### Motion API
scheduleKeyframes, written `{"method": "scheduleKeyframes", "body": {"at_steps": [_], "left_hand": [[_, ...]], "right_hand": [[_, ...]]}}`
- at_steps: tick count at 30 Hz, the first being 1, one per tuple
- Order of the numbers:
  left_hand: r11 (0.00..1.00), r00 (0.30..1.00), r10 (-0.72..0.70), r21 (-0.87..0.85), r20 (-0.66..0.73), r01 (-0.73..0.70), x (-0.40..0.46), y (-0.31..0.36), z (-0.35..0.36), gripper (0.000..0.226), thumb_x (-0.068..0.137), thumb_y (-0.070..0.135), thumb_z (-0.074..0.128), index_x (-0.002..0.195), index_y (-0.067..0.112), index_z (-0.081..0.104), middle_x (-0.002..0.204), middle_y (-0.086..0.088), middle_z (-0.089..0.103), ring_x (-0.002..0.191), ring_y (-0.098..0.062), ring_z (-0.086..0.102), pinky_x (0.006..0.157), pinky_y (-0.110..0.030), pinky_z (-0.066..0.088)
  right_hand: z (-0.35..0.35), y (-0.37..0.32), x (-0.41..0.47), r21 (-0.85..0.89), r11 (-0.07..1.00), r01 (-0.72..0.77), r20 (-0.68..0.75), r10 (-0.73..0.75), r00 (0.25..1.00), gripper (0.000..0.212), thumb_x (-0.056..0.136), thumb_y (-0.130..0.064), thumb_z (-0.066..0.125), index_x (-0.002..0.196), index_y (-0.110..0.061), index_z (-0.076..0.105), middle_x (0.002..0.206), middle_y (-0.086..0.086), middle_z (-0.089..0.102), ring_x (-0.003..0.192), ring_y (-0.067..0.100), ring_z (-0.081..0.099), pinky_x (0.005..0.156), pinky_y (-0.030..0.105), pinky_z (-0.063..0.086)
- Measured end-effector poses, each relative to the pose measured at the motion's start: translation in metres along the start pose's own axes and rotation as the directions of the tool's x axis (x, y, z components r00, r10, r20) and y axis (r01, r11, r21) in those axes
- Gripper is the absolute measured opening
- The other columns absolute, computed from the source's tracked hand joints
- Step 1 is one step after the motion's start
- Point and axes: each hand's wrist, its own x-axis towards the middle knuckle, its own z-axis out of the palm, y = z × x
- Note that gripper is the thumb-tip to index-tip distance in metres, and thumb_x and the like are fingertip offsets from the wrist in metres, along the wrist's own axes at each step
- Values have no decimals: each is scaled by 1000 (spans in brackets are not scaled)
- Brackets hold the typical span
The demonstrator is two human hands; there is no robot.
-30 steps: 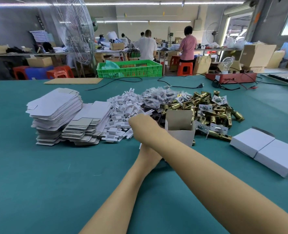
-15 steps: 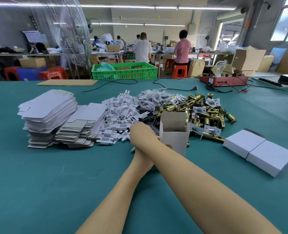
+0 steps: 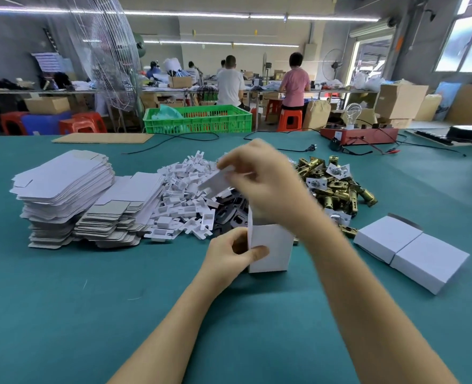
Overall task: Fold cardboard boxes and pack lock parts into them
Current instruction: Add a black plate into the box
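Observation:
A small white cardboard box (image 3: 270, 249) stands upright on the green table (image 3: 63, 314), its top open. My left hand (image 3: 229, 254) grips its left edge with thumb and fingers. My right hand (image 3: 265, 184) is raised above the box and pinches a white cardboard insert (image 3: 216, 182). Behind lie a heap of white inserts (image 3: 182, 200), dark metal plates (image 3: 230, 213) and brass lock latches (image 3: 337, 187). Flat box blanks (image 3: 63, 187) are stacked at the left.
Two closed white boxes (image 3: 412, 250) lie at the right. A green crate (image 3: 198, 119), a red test unit with a bulb (image 3: 359, 133) and cables sit at the table's far edge. People work at benches beyond.
My right hand has lifted from the pile beside the box, bringing up a white insert over the box. My left hand now grips the box's left edge in plain view.

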Motion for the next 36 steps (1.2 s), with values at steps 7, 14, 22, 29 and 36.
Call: {"method": "scheduleKeyframes", "body": {"at_steps": [7,14,22,29,36], "left_hand": [[999,1000,-11,-44,10,11,2,-3,-2,26,82,8,78,100,26,70,98,11,76,94,-6,71,76,-17,54],[998,1000,-18,-58,3,18,2,-5,-3,25,80,8,79,99,22,71,98,7,76,95,-11,71,79,-22,56],[997,1000,-11,-75,16,12,2,-6,-4,25,77,16,80,99,22,71,99,5,76,95,-13,72,82,-27,58],[996,1000,-13,-85,15,14,2,-4,-3,25,77,15,81,98,23,71,99,4,76,95,-14,72,82,-27,58],[996,1000,-21,-87,14,22,2,-3,-3,23,80,10,80,99,19,71,98,2,76,95,-16,72,83,-29,58]], "right_hand": [[-91,22,-19,-85,981,-175,123,184,975,17,87,-4,66,92,-19,69,85,-4,69,80,6,67,72,24,52],[-87,24,-15,-295,945,-142,154,194,969,19,82,-3,69,85,-21,74,78,-14,65,78,0,64,73,18,51],[-41,12,-1,-553,832,-39,339,268,902,29,89,-3,53,101,-20,73,101,-1,70,95,17,62,86,30,50],[-33,2,1,-600,799,-49,381,339,860,35,88,0,52,100,-23,75,102,1,71,97,23,63,87,35,51],[-28,13,-5,-523,851,-41,411,294,863,33,85,3,51,96,-18,75,95,2,72,92,21,65,85,34,51]]}}
